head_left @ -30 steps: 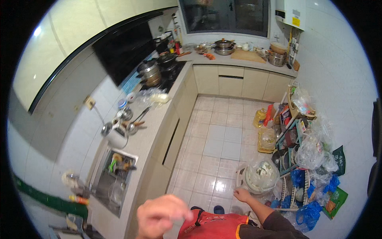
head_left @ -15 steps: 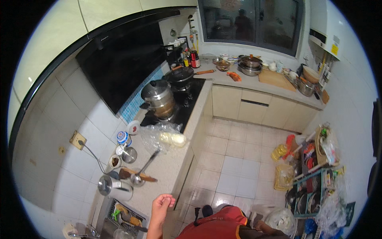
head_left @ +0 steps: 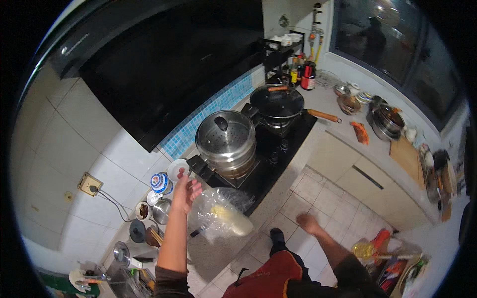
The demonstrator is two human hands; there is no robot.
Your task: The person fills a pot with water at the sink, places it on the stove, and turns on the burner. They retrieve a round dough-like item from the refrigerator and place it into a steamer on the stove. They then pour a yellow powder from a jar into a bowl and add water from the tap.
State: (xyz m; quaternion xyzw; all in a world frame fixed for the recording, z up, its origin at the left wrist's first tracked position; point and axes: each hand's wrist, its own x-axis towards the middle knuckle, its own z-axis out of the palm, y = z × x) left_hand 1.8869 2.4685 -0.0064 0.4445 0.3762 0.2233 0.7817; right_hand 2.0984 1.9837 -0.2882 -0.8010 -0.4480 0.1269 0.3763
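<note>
My left hand point(head_left: 185, 194) is stretched over the counter with its fingers apart, and nothing shows in it. Its fingertips come close to a small white bowl point(head_left: 174, 170) with some reddish pieces; whether they touch is unclear. Beside the hand lies a clear plastic bag point(head_left: 208, 201) around a pale, elongated cabbage point(head_left: 231, 219). On the stove just beyond stands a steel steamer pot point(head_left: 226, 149) under a lid with a black knob. My right hand point(head_left: 309, 223) hangs over the floor, away from the counter, its fingers smeared by motion.
A lidded black wok point(head_left: 276, 102) sits on the far burner, its wooden handle point(head_left: 323, 115) jutting over the counter. Near the wall stand a blue-and-white jar point(head_left: 161, 184), a steel cup point(head_left: 162, 211) and a kettle point(head_left: 124, 256). A cutting board point(head_left: 408, 156) lies at right.
My view has moved closer to the stove. My left hand has gone from the counter's near edge forward to the small bowl, its fingers spreading. My right hand has come into clear view.
</note>
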